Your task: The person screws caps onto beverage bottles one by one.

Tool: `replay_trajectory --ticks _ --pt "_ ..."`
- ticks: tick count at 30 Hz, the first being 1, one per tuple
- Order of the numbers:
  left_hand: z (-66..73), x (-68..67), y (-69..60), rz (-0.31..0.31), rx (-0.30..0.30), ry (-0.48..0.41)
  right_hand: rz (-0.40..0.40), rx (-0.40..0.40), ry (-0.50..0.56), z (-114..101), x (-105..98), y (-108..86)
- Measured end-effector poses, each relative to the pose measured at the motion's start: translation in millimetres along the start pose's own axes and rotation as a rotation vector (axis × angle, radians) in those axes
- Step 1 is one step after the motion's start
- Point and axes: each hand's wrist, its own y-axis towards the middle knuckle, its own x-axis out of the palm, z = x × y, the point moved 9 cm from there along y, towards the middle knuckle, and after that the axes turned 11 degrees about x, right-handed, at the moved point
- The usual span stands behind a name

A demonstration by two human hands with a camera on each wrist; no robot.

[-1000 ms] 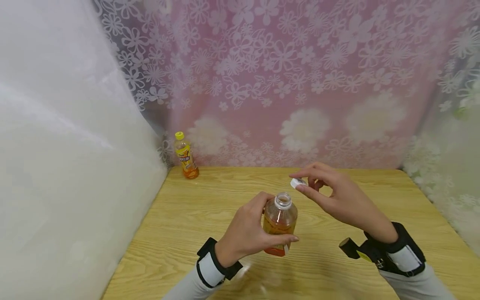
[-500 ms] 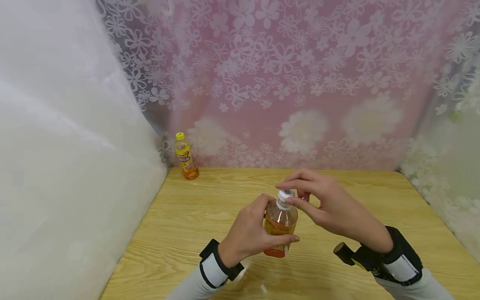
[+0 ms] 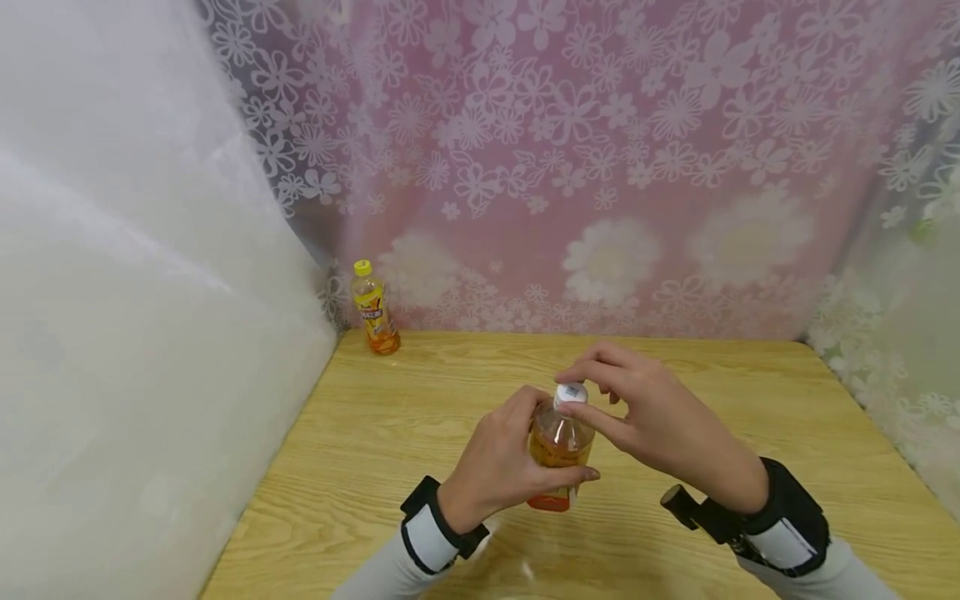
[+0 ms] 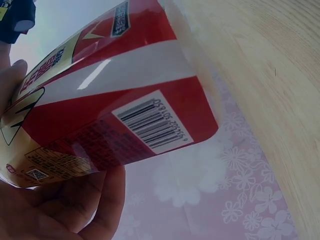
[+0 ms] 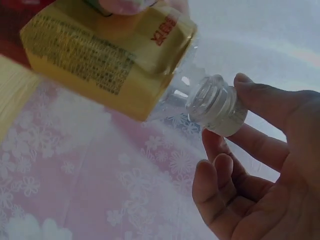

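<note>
My left hand (image 3: pixel 498 467) grips a clear plastic drink bottle (image 3: pixel 561 437) round its body, thumb across the front. The bottle leans slightly and holds orange-brown liquid. Its red, white and gold label (image 4: pixel 115 107) with a barcode fills much of the left wrist view. A white cap (image 3: pixel 572 394) sits over the bottle mouth. Between thumb and index finger my right hand (image 3: pixel 652 408) pinches this cap. In the right wrist view the cap (image 5: pixel 231 114) covers the end of the clear threaded neck, and my other right fingers (image 5: pixel 210 190) curl loosely below it.
A second bottle (image 3: pixel 377 317), yellow-capped with a little orange liquid, stands at the table's back left corner. The wood-grain table (image 3: pixel 360 450) ends at a pink floral curtain (image 3: pixel 525 192). A white sheet (image 3: pixel 135 333) borders the left side. Each wrist wears a black strap.
My right hand has brought the cap left and down from beside the bottle onto its mouth, then shifted slightly while pinching it. The left hand and bottle have stayed nearly in place.
</note>
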Motion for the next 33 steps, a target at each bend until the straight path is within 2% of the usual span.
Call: replay_trajectory --ticks 5,8,10,13,16,18,20,23,26,28,30,33 --pt "-3.2 1.6 -0.8 -0.013 -0.029 -0.017 0.017 0.079 -0.02 5.9 4.0 0.4" --pt "-4.1 2.1 -1.0 -0.017 -0.036 -0.023 0.024 0.115 -0.07 9.8 5.4 -0.1" --pt "-4.6 2.5 -0.4 -0.02 -0.036 -0.027 -0.012 0.123 -0.073 12.6 5.6 0.1" --pt "-4.1 3.1 1.0 -0.024 -0.022 -0.022 -0.104 0.076 -0.004 15.1 3.5 -0.3" --pt "-4.4 3.1 1.2 -0.027 -0.018 -0.014 -0.187 -0.019 0.113 13.5 0.1 -0.4" --pt "-4.8 3.0 0.7 -0.028 -0.019 -0.009 -0.191 -0.097 0.13 10.0 -1.4 -0.6" --pt "-5.4 2.6 1.6 -0.028 -0.022 -0.007 -0.164 -0.14 0.119 8.1 -2.7 0.4" --pt "-5.5 3.2 2.2 -0.036 -0.023 -0.009 -0.103 -0.118 0.056 8.7 -0.6 2.2" --pt "-5.7 4.2 2.3 -0.042 -0.026 -0.01 -0.059 -0.037 -0.051 12.8 3.8 3.9" --pt "-5.6 4.8 2.4 -0.042 -0.027 -0.006 -0.06 0.009 -0.102 16.1 5.9 3.5" --pt "-5.4 5.7 2.4 -0.041 -0.029 -0.014 -0.09 0.008 -0.072 17.6 5.8 1.5" --pt "-4.7 6.6 2.2 -0.041 -0.022 -0.015 -0.139 -0.063 0.039 16.0 1.4 -2.3"
